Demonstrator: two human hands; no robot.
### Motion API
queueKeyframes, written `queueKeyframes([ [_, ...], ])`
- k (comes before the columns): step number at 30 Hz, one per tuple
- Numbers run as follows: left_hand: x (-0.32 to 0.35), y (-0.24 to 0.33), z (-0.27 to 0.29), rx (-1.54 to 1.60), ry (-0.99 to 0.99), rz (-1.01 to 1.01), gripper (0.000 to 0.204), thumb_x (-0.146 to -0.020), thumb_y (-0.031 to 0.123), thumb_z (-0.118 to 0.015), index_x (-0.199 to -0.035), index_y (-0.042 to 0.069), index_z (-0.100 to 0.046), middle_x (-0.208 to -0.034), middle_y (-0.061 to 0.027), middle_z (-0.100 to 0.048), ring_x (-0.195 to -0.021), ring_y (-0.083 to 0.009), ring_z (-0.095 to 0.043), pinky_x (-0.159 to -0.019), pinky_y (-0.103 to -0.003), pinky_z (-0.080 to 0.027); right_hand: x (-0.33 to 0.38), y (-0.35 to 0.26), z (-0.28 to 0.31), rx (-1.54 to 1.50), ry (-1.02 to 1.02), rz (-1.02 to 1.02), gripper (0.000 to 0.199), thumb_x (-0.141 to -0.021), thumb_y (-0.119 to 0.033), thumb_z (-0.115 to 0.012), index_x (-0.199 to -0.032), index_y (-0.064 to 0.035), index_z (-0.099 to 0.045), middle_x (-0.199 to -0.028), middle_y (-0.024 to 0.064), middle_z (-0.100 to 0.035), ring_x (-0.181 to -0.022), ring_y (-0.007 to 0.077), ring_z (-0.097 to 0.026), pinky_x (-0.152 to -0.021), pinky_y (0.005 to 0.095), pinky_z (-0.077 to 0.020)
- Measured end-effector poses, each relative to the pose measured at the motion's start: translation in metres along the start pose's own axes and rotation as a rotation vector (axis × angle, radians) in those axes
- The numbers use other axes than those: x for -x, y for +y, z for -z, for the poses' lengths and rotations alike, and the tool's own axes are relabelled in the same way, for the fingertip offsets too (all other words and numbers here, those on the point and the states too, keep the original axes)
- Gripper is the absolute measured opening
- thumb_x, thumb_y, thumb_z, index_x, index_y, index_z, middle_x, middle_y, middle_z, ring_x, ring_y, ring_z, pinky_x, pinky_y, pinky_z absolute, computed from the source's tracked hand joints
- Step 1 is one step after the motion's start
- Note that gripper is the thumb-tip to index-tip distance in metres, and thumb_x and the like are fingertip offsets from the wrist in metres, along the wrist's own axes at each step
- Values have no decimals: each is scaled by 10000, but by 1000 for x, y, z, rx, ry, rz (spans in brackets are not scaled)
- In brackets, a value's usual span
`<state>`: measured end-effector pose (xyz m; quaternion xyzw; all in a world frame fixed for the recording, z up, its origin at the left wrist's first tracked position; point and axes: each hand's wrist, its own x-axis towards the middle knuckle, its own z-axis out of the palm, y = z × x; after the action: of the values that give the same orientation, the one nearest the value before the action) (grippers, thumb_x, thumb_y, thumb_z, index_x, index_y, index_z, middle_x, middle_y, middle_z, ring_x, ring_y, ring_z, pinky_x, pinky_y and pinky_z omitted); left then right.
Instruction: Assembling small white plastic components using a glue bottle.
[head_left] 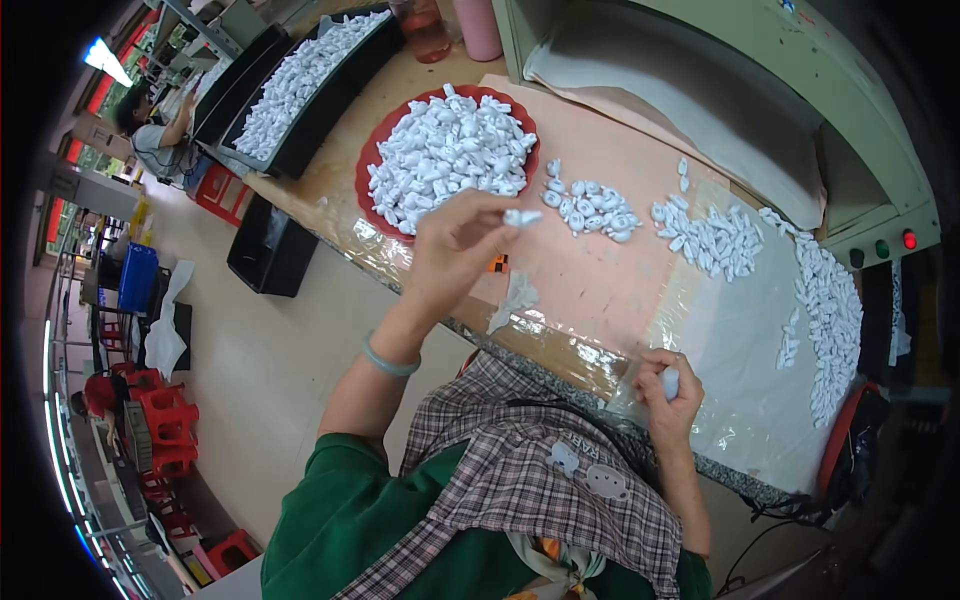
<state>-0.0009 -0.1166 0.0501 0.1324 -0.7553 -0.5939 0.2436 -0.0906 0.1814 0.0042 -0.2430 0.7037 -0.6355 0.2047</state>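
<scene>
My left hand point(447, 252) is raised over the table's near side. Its thumb and fingertips pinch a small white molded piece point(522, 217). Just behind it a red scalloped bowl point(364, 190) is heaped with similar white pieces point(450, 150). My right hand point(682, 400) is curled near the front edge of the table around a pale, rounded object point(669, 382). Most of that object is hidden by the fingers, so its kind cannot be made out. Loose white pieces point(592, 210) lie in a cluster on the pink sheet point(610, 285), to the right of the bowl.
More white pieces point(715, 240) spread across the right side, with a long heap point(830, 320) beyond. A grey-green cabinet with lit buttons point(909, 239) stands at the back. A black tray point(300, 110) of pieces is at back left. Crumpled tissue point(515, 300) lies near the edge.
</scene>
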Motion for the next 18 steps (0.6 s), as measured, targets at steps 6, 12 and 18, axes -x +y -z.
queueKeyframes([
  [6, -42, 27, 48, -599, 351, -220, 276, -773, 21, -688, -1044, 11, -636, -1003, -127, -625, -860, -219, -645, -728, -305, -521, -4, 1, -2, 90, -38, 89, 155, -866, -67, -635, -984, 23, -590, -698, 32, -600, -572, 63, -522, -518, 197, -425],
  [12, -45, 25, 20, -841, 284, -510, 295, -777, -7, -641, -1069, 24, -611, -1094, -150, -597, -1005, -333, -582, -853, -390, -475, -7, 1, -3, 118, -45, 103, 152, -863, -54, -636, -980, 32, -591, -697, 31, -599, -586, 65, -520, -531, 200, -429],
  [18, -32, -13, -48, -686, 10, -475, 226, -744, -23, -648, -964, 25, -642, -985, -118, -618, -898, -293, -617, -757, -365, -513, -7, -1, -3, 140, -70, 126, 165, -849, -37, -648, -985, 39, -593, -709, 37, -605, -609, 69, -519, -556, 206, -437],
])
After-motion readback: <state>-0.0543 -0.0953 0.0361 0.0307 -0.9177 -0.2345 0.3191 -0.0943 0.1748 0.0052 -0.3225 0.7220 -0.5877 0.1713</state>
